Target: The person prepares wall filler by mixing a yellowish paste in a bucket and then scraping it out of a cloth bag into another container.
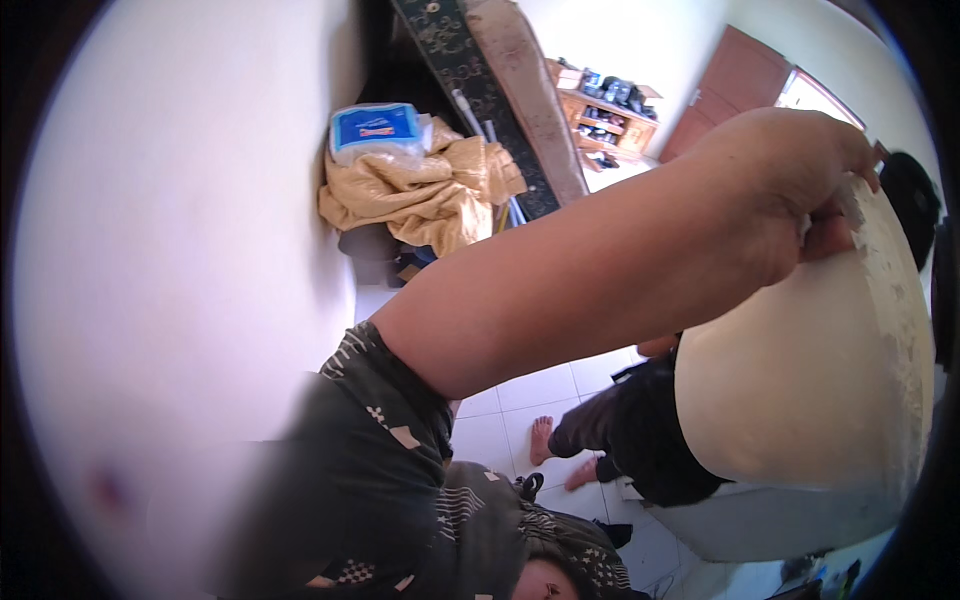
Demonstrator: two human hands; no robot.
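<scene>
Tipping risk, pale panel: it fills the right of the frame, and what bears its weight below is unclear; a lost hold could send it over.
Dark-trousered legs: another person stands low centre-right, partly hidden by the panel; uneven support between two people could twist it, I judge.
Tan cloth: rumpled at upper left under a blue-and-white package; a knock might slide the package off.
Left hand: at upper right, fingers clenched over the panel's rim — the rim looks chipped, so a crumbling edge could scrape skin or slip. The right hand I cannot make out, nor its grip.
Bare foot: on the tiles at lower centre, unprotected — a dropped panel could hurt it.
</scene>
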